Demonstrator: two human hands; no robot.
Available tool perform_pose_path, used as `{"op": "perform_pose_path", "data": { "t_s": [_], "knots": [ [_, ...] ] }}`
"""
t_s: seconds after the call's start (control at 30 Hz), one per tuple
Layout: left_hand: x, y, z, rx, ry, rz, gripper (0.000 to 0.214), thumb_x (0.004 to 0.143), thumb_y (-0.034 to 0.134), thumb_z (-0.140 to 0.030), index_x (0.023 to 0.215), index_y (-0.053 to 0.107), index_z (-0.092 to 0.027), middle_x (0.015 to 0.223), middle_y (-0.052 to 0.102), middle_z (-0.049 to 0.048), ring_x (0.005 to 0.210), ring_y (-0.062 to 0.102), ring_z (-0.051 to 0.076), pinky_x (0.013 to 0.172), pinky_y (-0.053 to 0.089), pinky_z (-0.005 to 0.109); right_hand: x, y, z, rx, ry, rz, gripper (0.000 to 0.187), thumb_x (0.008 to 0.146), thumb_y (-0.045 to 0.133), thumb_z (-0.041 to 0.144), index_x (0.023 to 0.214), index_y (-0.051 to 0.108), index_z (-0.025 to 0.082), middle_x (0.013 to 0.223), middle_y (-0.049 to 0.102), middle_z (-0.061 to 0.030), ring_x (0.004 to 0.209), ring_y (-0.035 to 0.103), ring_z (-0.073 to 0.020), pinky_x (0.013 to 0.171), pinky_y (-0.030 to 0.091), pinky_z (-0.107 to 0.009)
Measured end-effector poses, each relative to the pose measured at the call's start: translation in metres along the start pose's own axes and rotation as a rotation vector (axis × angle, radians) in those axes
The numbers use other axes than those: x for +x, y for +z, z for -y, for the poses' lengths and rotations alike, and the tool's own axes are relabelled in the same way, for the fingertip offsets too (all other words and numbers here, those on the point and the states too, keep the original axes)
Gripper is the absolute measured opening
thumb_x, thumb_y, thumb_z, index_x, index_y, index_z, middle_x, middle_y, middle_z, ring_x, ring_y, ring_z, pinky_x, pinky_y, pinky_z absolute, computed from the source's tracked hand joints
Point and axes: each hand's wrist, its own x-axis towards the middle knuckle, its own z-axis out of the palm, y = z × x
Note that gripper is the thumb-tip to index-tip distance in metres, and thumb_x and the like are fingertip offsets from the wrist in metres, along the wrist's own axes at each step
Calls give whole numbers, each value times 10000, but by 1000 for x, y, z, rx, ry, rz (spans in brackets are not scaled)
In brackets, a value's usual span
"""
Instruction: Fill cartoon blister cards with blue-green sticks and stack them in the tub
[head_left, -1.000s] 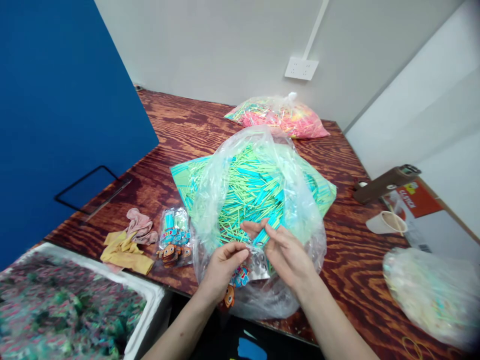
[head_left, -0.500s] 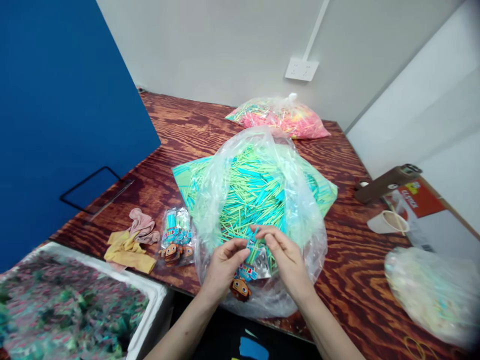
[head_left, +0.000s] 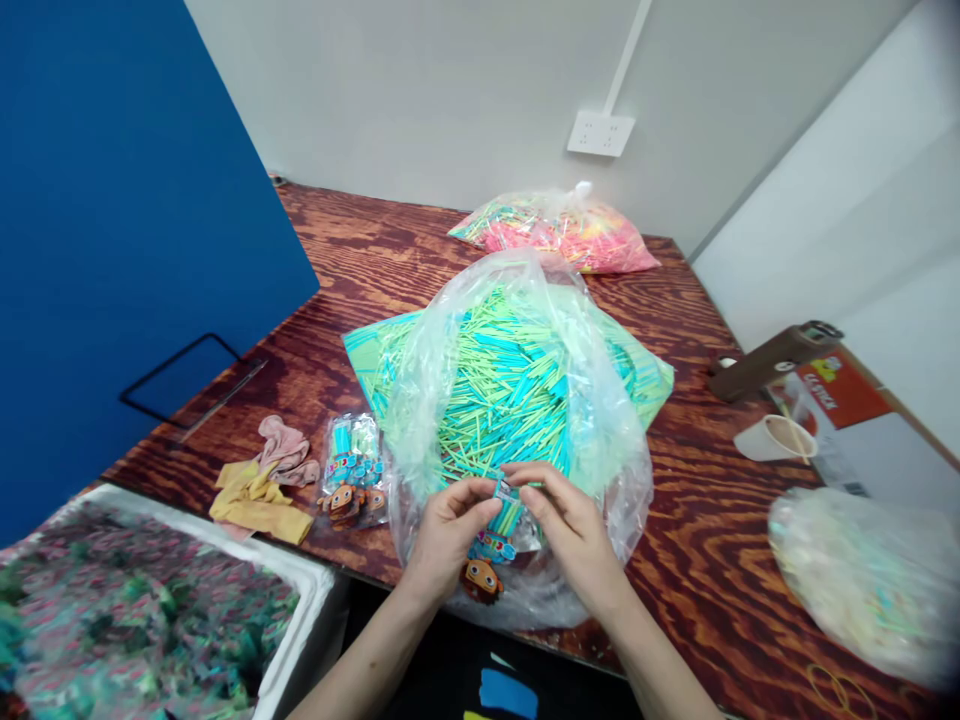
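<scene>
My left hand (head_left: pixel 448 532) pinches the upper left edge of a small clear packet (head_left: pixel 507 520). Green and blue thin sticks stand inside it, and a blue lettered label with a brown cartoon head (head_left: pixel 481 578) shows at its lower end. My right hand (head_left: pixel 571 530) is closed at the packet's upper right edge, thumb and forefinger bent around it; the exact contact is partly hidden. Both hands are over the near side of a large open plastic bag (head_left: pixel 420 400) full of loose green and blue paper-like sticks (head_left: pixel 510 380).
Filled packets (head_left: pixel 354 470) lie left of the bag, beside pink and yellow cloths (head_left: pixel 262 500). A white foam box (head_left: pixel 300 600) is at the near left. Behind stands a tied bag of pink sticks (head_left: pixel 562 235). A paper cup (head_left: pixel 772 440), brown bottle (head_left: pixel 776 360) and another plastic bag (head_left: pixel 862 580) are rightward.
The sticks that my right fingers held above the packet now sit lower, inside it. My right hand has shifted slightly left, onto the packet's top edge; the left hand has barely moved.
</scene>
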Motion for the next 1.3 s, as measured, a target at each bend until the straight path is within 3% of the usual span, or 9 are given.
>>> {"op": "perform_pose_path", "data": {
  "t_s": [0.2, 0.37, 0.5, 0.67, 0.8, 0.93, 1.1, 1.2, 1.3],
  "knots": [
    [-2, 2, -1, 0, 2, 26, 192, 724, 778, -309, 843, 732, -165, 814, 704, 16, 762, 611, 139, 732, 481, 248, -4, -2, 7, -113, -29, -26, 186, 942, 549, 333, 868, 703, 259, 1000, 691, -53, 997, 609, -248, 891, 434, -373],
    [-1, 4, -2, 14, 8, 25, 199, 706, 789, -309, 823, 725, -162, 793, 697, 8, 744, 606, 136, 722, 480, 249, -3, -3, 7, 15, -10, -22, 175, 939, 553, 341, 953, 711, 269, 1060, 690, -55, 1050, 607, -247, 938, 433, -375],
    [-2, 1, -1, 26, -1, 21, 209, 688, 799, -306, 817, 722, -162, 798, 710, 13, 766, 620, 147, 757, 485, 263, -3, -3, 2, 21, 3, 40, 180, 926, 576, 350, 878, 724, 260, 1026, 698, -52, 1031, 609, -246, 920, 436, -365],
    [-3, -2, 1, 25, -11, 50, 191, 714, 788, -285, 860, 738, -174, 858, 729, 21, 793, 628, 142, 765, 477, 254, -3, -3, 3, 68, 24, -7, 183, 928, 574, 356, 967, 735, 278, 1055, 698, -49, 1059, 606, -247, 944, 432, -365],
    [-2, 0, -2, -14, -7, 46, 178, 703, 797, -291, 824, 743, -172, 779, 717, 7, 708, 598, 116, 713, 461, 233, -2, 0, 1, 27, 0, 76, 215, 944, 549, 341, 959, 755, 285, 1044, 693, -54, 1053, 608, -246, 939, 435, -375],
    [-4, 2, -5, -38, -30, 15, 184, 674, 811, -298, 776, 747, -159, 715, 704, 5, 635, 563, 100, 661, 446, 224, -4, 2, 1, 14, 13, 70, 200, 939, 557, 344, 945, 746, 276, 1061, 686, -57, 1068, 605, -251, 946, 434, -382],
    [-13, -7, -27, -64, -36, -41, 160, 705, 789, -303, 778, 748, -166, 714, 704, 15, 605, 554, 95, 597, 425, 206, -11, -4, 1, 136, 129, -96, 167, 919, 589, 377, 1016, 678, 273, 1117, 682, -51, 1079, 604, -244, 915, 459, -354],
    [-18, -21, -49, -21, 36, 27, 187, 719, 776, -334, 789, 733, -167, 730, 705, 33, 646, 596, 135, 620, 457, 238, -14, -8, -4, 138, 175, -75, 213, 918, 581, 414, 1013, 682, 252, 1076, 697, -61, 1033, 619, -245, 878, 474, -344],
    [-22, -35, -69, 159, 174, -44, 146, 746, 758, -311, 773, 724, -172, 722, 689, 24, 684, 610, 143, 649, 470, 235, -15, -9, -12, 105, 202, -40, 238, 914, 580, 432, 975, 697, 234, 1034, 711, -59, 1001, 628, -241, 877, 469, -335]
  ]
}}
